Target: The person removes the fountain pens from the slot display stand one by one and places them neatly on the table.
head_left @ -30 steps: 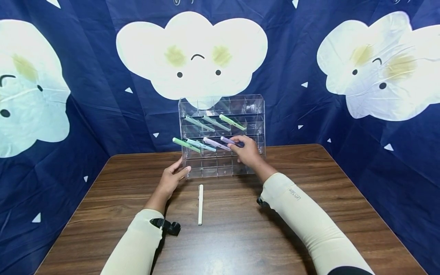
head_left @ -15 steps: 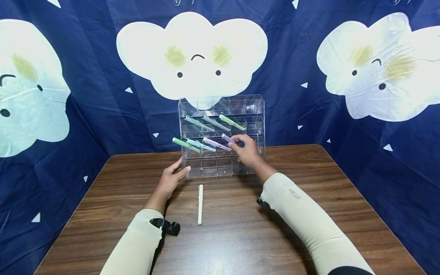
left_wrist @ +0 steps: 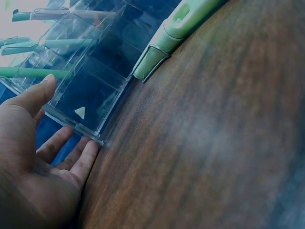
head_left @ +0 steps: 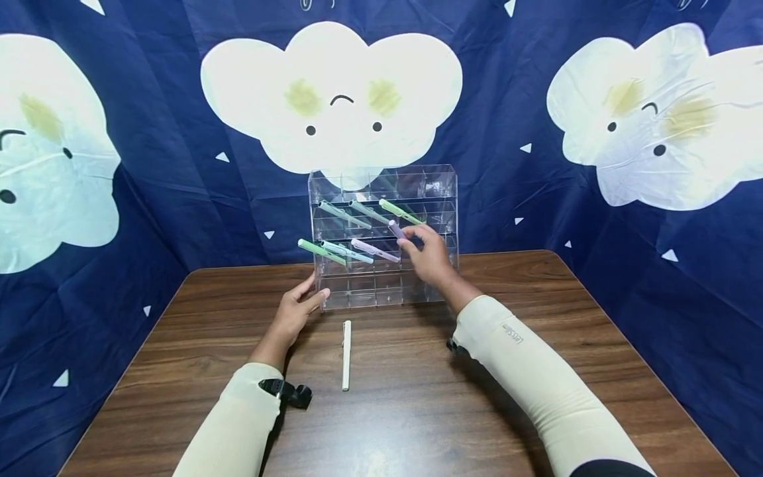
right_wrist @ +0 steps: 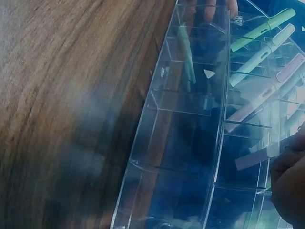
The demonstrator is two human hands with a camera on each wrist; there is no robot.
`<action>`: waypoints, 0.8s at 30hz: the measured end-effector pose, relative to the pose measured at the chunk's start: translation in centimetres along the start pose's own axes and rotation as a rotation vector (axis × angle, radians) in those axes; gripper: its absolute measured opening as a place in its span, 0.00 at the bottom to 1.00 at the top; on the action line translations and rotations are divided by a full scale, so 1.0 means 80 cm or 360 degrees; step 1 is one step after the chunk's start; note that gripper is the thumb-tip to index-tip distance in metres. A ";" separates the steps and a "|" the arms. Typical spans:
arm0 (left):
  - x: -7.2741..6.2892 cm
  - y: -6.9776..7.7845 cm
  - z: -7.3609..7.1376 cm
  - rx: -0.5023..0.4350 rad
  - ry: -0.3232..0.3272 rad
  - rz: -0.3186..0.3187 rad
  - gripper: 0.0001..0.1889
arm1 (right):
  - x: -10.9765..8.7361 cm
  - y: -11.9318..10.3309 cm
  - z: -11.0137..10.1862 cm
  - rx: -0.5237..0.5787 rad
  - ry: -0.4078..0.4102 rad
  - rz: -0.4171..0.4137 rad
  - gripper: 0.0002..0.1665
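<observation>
Between the thumb and fingers of the right hand (head_left: pixel 428 258), the purple pen (head_left: pixel 396 229) is pinched at a tilt in front of the clear rack (head_left: pixel 389 291). Whether its lower end sits inside a compartment, I cannot tell. If it does, a careless twist could catch it on a divider; a loose pinch could let it slip. Just above, the lime pen (head_left: pixel 401 211) could be knocked by the purple pen's cap. On the lower left corner, the left hand (head_left: pixel 293 315) rests with fingers extended, touching but not clenched, so a hard tug might slide the rack. Nearer the person, the white pen (head_left: pixel 346 356) lies on the table (head_left: pixel 226 318), perhaps in a dropped pen's path.
</observation>
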State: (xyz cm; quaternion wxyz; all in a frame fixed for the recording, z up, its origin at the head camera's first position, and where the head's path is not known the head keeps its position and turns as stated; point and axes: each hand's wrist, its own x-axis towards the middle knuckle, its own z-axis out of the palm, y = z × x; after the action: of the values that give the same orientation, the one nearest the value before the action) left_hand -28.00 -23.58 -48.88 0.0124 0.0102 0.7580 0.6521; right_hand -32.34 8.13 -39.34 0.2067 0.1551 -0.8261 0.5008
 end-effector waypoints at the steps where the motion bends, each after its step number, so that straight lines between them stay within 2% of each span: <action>1: 0.000 0.000 0.000 0.0000 0.0000 0.0001 0.39 | 0.000 -0.001 -0.001 -0.0012 0.0004 -0.0008 0.11; 24: 0.003 -0.004 0.000 0.0018 0.0019 0.0000 0.39 | 0.015 -0.033 -0.013 0.0153 0.0078 -0.0196 0.13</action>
State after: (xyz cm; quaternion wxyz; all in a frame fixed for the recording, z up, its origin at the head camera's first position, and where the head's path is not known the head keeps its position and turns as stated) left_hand -28.23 -23.63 -49.23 0.0077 0.0064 0.7617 0.6479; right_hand -31.94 7.80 -36.29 0.2496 0.2030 -0.7846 0.5299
